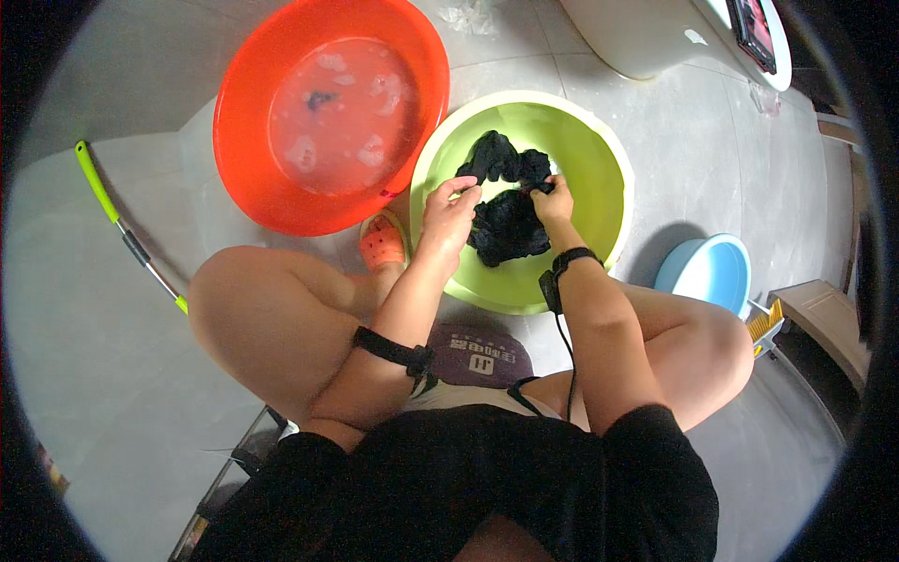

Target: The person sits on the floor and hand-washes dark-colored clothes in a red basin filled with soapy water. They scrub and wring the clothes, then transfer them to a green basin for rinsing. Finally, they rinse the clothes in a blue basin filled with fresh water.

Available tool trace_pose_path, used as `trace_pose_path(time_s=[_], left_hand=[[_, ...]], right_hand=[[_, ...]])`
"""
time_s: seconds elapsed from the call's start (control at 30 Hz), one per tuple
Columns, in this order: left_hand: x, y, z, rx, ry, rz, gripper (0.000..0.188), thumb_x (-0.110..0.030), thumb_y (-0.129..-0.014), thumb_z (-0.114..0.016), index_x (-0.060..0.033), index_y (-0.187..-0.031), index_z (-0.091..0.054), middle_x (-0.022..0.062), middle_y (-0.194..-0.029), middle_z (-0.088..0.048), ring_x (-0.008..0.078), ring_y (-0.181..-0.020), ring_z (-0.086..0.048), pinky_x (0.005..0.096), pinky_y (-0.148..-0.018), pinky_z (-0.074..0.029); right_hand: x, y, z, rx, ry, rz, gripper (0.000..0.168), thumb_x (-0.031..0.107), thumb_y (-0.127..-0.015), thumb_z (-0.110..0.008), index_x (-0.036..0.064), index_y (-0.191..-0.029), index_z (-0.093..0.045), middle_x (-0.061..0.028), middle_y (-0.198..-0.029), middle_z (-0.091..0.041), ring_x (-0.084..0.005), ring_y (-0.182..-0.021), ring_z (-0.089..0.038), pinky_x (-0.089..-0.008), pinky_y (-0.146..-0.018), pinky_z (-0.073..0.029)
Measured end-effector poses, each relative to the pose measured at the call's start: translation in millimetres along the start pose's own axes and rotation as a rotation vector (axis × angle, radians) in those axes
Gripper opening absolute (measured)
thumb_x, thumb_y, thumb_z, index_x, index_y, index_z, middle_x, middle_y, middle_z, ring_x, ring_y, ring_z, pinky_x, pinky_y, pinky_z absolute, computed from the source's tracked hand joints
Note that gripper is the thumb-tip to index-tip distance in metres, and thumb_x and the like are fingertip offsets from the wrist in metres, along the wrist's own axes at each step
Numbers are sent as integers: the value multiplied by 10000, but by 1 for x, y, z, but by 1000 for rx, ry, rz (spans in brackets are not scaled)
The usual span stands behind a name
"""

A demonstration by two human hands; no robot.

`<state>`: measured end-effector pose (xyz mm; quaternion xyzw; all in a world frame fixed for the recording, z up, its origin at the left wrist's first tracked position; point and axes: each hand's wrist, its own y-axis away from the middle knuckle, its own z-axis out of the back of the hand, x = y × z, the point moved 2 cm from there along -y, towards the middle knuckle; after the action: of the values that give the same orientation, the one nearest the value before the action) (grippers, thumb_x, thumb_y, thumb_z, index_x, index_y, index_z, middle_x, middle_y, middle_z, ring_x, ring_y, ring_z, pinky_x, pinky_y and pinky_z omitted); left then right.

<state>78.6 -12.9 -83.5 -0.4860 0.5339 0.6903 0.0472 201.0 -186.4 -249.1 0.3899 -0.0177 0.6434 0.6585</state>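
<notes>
Wet-looking black cloth [509, 228] lies bunched in a lime-green plastic basin [611, 175] between my knees. One part is a heap near the basin's front, and another stretch [494, 153] arches behind it. My right hand [553, 205] pinches a fold at the right side of the cloth between thumb and fingers. At the left end of the arched stretch, my left hand [451, 213] has thumb and forefinger closed on its edge, with the other fingers curled. Black straps circle my right wrist and left forearm, and a cable hangs from the right one.
A red basin [242, 154] at the back left holds cloudy, sudsy water and a small dark item [322, 100]. To the right stand a light-blue basin [702, 270] and a yellow-bristled brush [764, 327]. A green-handled pole [97, 181] lies left. A phone [755, 31] rests on the toilet [632, 35].
</notes>
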Motion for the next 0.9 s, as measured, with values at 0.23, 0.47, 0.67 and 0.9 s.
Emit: trace_pose_path(time_s=[0.23, 0.47, 0.67, 0.9], left_hand=[[8, 5, -20, 68, 540, 271, 539, -410, -827, -620, -62, -1212, -476, 120, -1174, -487, 267, -974, -521, 382, -862, -458], [1, 8, -15, 310, 511, 111, 310, -376, -844, -623, -107, -984, -553, 39, -824, -543, 164, -654, -535, 269, -574, -476], [11, 41, -33, 175, 438, 283, 304, -463, -903, -475, -174, -821, -518, -21, -673, -517, 121, -587, -510, 270, -441, -370], [-1, 31, -16, 421, 887, 170, 345, -456, -922, -435, -142, -802, -514, 20, -761, -539, 199, -676, -532, 354, -600, -442]], right_hand=[[108, 111, 60, 150, -759, -18, 252, 52, -728, -516, 76, -979, -521, -10, -673, -503, -100, -552, -439, -239, -478, -341], [168, 245, 90, -75, -88, 565, 255, 145, -736, -600, 49, -963, -536, -199, -958, -531, -334, -891, -556, -425, -765, -477], [149, 136, 76, -70, -143, 185, 406, 333, -916, -441, -40, -1035, -548, -284, -890, -599, -450, -834, -582, -456, -774, -462], [174, 209, 81, -245, -211, 622, 359, 330, -896, -482, 4, -1029, -557, -254, -974, -590, -413, -934, -571, -442, -821, -454]])
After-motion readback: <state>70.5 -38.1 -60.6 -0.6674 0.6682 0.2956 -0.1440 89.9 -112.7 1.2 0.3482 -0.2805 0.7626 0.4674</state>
